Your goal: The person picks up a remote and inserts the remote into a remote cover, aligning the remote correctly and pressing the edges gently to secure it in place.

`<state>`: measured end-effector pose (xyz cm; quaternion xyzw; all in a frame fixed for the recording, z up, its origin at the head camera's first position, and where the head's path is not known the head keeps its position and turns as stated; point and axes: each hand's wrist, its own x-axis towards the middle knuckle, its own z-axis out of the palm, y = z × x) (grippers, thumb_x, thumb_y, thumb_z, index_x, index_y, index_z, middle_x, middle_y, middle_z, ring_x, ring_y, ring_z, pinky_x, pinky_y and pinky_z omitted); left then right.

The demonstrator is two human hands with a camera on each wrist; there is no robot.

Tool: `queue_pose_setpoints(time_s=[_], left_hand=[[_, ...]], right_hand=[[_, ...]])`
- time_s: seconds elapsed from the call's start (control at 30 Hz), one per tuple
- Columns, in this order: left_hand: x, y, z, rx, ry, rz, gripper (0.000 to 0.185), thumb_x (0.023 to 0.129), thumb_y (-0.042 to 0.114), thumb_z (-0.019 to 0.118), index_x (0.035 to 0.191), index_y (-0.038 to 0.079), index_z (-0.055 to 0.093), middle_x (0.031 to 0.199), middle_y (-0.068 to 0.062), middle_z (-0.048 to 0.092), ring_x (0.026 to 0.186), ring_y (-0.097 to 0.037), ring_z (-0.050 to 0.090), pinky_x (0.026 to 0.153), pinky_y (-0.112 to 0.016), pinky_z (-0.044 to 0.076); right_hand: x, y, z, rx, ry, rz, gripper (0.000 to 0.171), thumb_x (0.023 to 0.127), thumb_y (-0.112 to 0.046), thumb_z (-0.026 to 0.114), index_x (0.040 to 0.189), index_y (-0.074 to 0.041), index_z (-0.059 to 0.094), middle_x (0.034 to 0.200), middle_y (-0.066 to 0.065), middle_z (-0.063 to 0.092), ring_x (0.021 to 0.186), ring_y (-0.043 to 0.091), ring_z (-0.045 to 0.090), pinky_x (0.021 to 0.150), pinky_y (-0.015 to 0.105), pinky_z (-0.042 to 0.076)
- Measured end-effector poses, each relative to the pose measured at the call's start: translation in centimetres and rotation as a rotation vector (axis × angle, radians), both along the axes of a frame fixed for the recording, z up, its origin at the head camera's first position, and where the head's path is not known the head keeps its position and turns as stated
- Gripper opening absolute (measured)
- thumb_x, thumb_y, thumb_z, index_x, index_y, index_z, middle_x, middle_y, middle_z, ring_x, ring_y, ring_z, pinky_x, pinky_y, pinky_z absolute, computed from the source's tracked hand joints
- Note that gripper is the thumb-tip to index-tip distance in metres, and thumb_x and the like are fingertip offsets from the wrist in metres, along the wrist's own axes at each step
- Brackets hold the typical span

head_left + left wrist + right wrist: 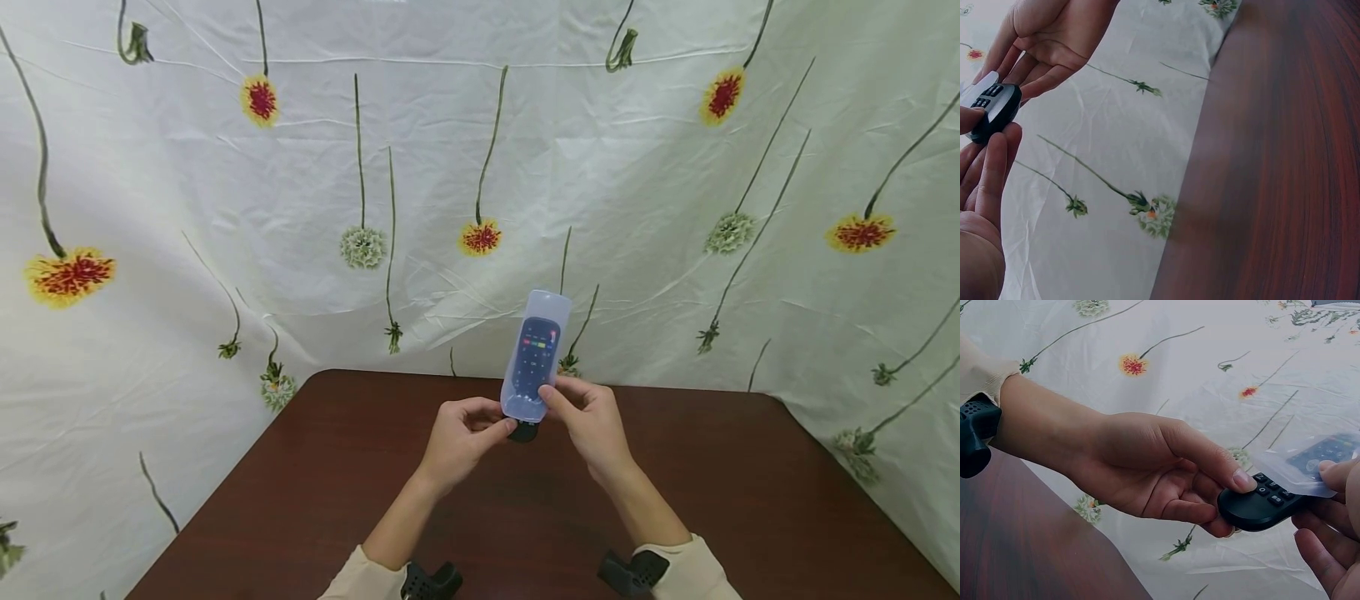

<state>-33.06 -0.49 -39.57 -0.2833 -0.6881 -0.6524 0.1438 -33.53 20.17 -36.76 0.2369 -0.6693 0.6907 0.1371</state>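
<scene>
Left hand [459, 440] thumb + fingers pinch the bare black end of the remote [1260, 507]; right hand [592, 425] fingers pinch the clear silicone sleeve [536, 354] w/ the remote inside. All held above the brown table [712, 500]. Looks mid sleeve-fitting imo; next needs a firm push along the remote.

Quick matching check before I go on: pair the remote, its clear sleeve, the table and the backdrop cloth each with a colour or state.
Things:
1. remote
2. clear sleeve
3. table
4. backdrop cloth

Descriptions:
A. white with printed flowers
B. dark reddish-brown wood
C. black, its bare end pinched by the left hand
D. translucent, covering most of the remote, held by the right hand

Pairs: 1-C, 2-D, 3-B, 4-A
</scene>
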Motion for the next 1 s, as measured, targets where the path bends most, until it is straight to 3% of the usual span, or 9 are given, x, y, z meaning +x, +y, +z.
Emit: queue_pose_setpoints(time_s=[0.3, 0.6, 0.8, 0.87, 1.0], left_hand=[[0.10, -0.06, -0.12, 0.008, -0.015, 0.003, 0.017, 0.089, -0.003, 0.077, 0.104, -0.010, 0.075, 0.090, -0.015, 0.073, 0.076, -0.019, 0.074, 0.071, -0.035, 0.061], [0.12, 0.03, 0.15, 0.013, -0.017, -0.007, 0.017, 0.091, -0.001, 0.076, 0.105, -0.009, 0.074, 0.090, -0.015, 0.073, 0.077, -0.021, 0.075, 0.073, -0.048, 0.061], [0.07, 0.05, 0.25, 0.016, -0.009, 0.012, 0.016, 0.091, -0.002, 0.076, 0.105, -0.010, 0.074, 0.090, -0.015, 0.073, 0.075, -0.019, 0.074, 0.072, -0.044, 0.061], [0.09, 0.06, 0.35, 0.024, -0.006, 0.021, 0.016, 0.091, -0.001, 0.076, 0.105, -0.010, 0.074, 0.090, -0.016, 0.073, 0.075, -0.022, 0.074, 0.072, -0.046, 0.061], [0.12, 0.10, 0.49, 0.046, -0.016, 0.022, 0.016, 0.092, -0.002, 0.075, 0.105, -0.011, 0.074, 0.090, -0.017, 0.073, 0.074, -0.027, 0.073, 0.074, -0.054, 0.059]], right_hand=[[0.07, -0.14, -0.07, 0.008, -0.011, 0.012, 0.028, 0.101, -0.008, 0.068, 0.123, 0.010, 0.070, 0.113, 0.021, 0.072, 0.096, 0.021, 0.071, 0.080, 0.035, 0.060], [0.04, -0.08, 0.06, 0.014, -0.001, -0.001, 0.028, 0.101, -0.008, 0.068, 0.124, 0.008, 0.070, 0.113, 0.020, 0.073, 0.092, 0.022, 0.072, 0.080, 0.052, 0.059], [0.11, -0.02, 0.23, 0.046, -0.036, 0.011, 0.032, 0.100, -0.007, 0.070, 0.128, 0.009, 0.068, 0.118, 0.020, 0.071, 0.097, 0.022, 0.071, 0.083, 0.047, 0.059], [0.18, -0.06, 0.34, 0.068, -0.055, 0.034, 0.036, 0.098, -0.007, 0.072, 0.130, 0.008, 0.066, 0.120, 0.020, 0.070, 0.102, 0.023, 0.070, 0.086, 0.048, 0.058], [0.21, -0.03, 0.34, 0.143, -0.058, 0.057, 0.041, 0.093, -0.007, 0.078, 0.132, 0.003, 0.067, 0.120, 0.016, 0.071, 0.110, 0.026, 0.066, 0.088, 0.041, 0.057]])
